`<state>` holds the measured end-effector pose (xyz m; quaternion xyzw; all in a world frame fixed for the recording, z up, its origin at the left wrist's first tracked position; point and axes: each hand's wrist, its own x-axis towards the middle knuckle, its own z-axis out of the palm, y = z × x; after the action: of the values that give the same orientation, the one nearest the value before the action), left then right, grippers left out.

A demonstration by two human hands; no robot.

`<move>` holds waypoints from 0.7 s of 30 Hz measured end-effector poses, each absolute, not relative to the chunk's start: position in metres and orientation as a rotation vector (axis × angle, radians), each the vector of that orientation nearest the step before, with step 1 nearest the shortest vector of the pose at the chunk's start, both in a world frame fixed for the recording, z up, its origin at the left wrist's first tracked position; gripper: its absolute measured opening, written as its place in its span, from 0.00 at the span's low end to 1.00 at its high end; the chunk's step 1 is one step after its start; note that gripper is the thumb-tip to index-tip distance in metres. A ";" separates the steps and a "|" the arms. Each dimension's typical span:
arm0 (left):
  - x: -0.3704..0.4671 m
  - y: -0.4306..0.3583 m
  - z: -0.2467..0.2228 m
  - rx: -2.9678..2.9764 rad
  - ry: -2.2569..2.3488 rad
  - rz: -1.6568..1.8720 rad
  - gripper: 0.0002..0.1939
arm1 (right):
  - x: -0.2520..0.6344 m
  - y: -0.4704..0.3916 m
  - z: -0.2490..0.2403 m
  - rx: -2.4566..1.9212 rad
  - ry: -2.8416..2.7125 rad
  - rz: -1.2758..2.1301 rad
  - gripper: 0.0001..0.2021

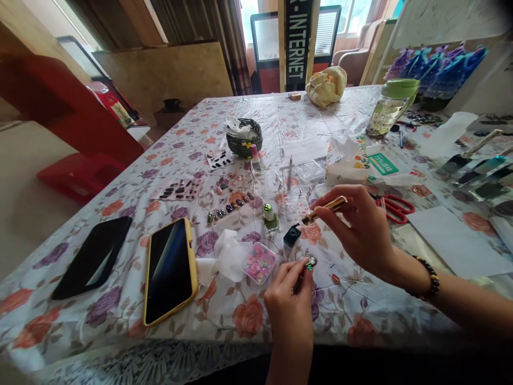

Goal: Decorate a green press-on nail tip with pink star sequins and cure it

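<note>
My right hand (360,232) pinches the gold cap of a nail polish brush (325,210), tilted with its dark tip down beside the neck of a dark, open nail polish bottle (292,236). Whether the tip touches the bottle I cannot tell. Closer to the table's front edge, my left hand (289,294) is closed on a small false nail (310,263) with a green decoration, held between thumb and fingers. Left of that hand lies a clear box of pink flower sequins (260,263). A green nail polish bottle (270,217) stands behind the dark one, near a row of decorated false nails (230,207).
Two phones, one black (93,258) and one yellow-cased (170,271), lie at the left by a crumpled tissue (228,254). Red-handled scissors (395,208), a white sheet (452,243) and several polish bottles are at the right. Farther back stand a dark woven basket (244,143) and a green-lidded bottle (387,109).
</note>
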<state>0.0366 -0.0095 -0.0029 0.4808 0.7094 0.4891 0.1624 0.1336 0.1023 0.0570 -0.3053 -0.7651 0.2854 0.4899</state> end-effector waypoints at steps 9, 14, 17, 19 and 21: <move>0.031 -0.019 0.002 1.336 2.099 1.476 0.06 | 0.126 0.107 0.064 -0.702 -2.123 0.441 0.10; 0.027 -0.024 0.005 1.118 2.078 1.450 0.06 | 0.116 0.114 0.059 -0.614 -2.350 0.531 0.09; 0.026 -0.024 0.006 0.922 1.973 1.427 0.08 | 0.111 0.119 0.058 -0.559 -2.514 0.603 0.09; 0.027 -0.022 0.007 0.778 1.881 1.453 0.09 | 0.109 0.120 0.060 -0.566 -2.527 0.608 0.10; 0.027 -0.020 0.008 0.665 1.804 1.471 0.09 | 0.109 0.121 0.063 -0.572 -2.474 0.599 0.10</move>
<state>0.0273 -0.0205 0.0081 0.2571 0.6973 0.5687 0.3524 0.1088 0.1214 0.0626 -0.2116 -0.9149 0.2214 0.2630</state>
